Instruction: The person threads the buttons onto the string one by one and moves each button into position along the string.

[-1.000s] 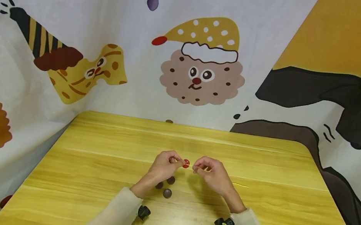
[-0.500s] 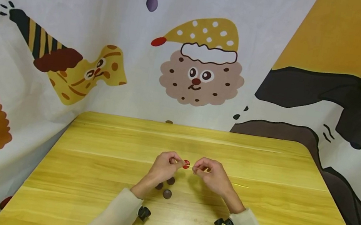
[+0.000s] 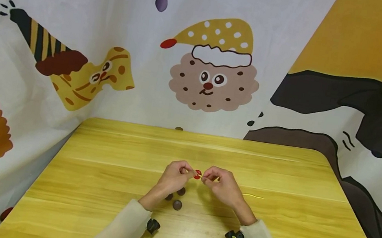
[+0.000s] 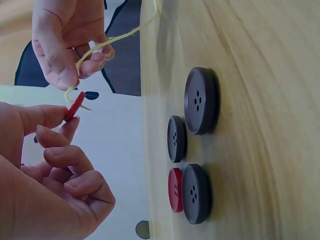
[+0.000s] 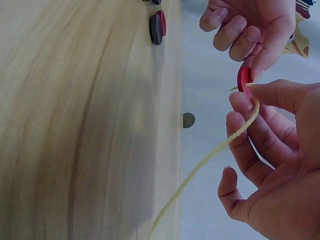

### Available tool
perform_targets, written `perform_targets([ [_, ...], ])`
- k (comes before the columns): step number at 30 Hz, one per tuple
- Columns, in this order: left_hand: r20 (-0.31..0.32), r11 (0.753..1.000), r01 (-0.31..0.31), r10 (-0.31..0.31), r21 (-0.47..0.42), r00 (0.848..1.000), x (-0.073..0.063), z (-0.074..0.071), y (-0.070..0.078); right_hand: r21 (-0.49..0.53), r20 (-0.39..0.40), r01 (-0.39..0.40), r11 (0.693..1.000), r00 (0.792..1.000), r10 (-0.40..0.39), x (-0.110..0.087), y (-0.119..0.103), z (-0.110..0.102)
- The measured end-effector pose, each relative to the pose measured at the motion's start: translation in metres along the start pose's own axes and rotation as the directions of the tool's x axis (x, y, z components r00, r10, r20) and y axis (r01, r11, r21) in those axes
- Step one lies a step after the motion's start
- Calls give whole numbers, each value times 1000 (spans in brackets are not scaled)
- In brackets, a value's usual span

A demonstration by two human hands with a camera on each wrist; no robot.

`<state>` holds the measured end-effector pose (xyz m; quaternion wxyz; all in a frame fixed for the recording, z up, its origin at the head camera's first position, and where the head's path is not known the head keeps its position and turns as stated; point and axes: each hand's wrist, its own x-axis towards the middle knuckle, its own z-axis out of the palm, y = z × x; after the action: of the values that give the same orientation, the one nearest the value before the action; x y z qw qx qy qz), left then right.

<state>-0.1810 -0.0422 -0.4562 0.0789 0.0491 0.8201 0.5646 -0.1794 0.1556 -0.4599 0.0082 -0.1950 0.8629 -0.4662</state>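
The left hand [image 3: 174, 176] pinches one red button [image 4: 75, 106] at its edge between thumb and fingertip, its other fingers bent loosely. The right hand [image 3: 221, 185] pinches one yellow string [image 5: 210, 155] with thumb and fingertip, close against the button. The string passes through the button, and a short pointed end sticks out on the face turned away from the right hand. The held button is thus between the two sets of fingertips, raised above the tabletop, directly right of the left fingertips. The rest of the string trails down behind the right hand, and its end lies on the wooden table [image 3: 89, 202] to the right.

Four more buttons lie on the table: three dark brown and one red. One dark button [image 3: 177, 205] is nearest the person; a second dark button [image 3: 181, 191] lies farther away, and a third dark button [image 3: 169, 196] to the left, partly covered by the left wrist. The loose red button [image 4: 174, 190] lies right beside a dark one; whether they touch I cannot tell.

Both sleeves are pale, with one black wrist camera [image 3: 152, 225] at the left cuff and another black wrist camera [image 3: 234, 237] at the right. Beyond the table's far edge hangs one white cloth [image 3: 145, 79] printed with cartoon snacks.
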Motion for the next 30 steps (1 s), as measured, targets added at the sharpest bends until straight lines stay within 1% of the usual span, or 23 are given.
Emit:
perform_targets([
  [6,-4,1000,10,-10,10,1000,0,0,-1,-5,-4,8,1000,1000,-8,0,0,2],
  [12,-4,1000,14,-14,13,1000,-1,0,-1,-16,3,72,997,997,-72,2,-1,6],
  [17,6,1000,6,-6,5,1000,-2,0,1,-64,8,95,993,995,-95,3,-4,10],
  [22,3,1000,0,0,4,1000,-3,2,2,-155,-15,98,983,995,-102,5,-5,15],
  [25,2,1000,1,-1,4,1000,-3,3,2,-199,-32,114,973,992,-123,6,-4,17],
  [30,8,1000,8,-8,6,1000,-4,3,2,-234,-55,154,960,984,-171,5,-3,19],
])
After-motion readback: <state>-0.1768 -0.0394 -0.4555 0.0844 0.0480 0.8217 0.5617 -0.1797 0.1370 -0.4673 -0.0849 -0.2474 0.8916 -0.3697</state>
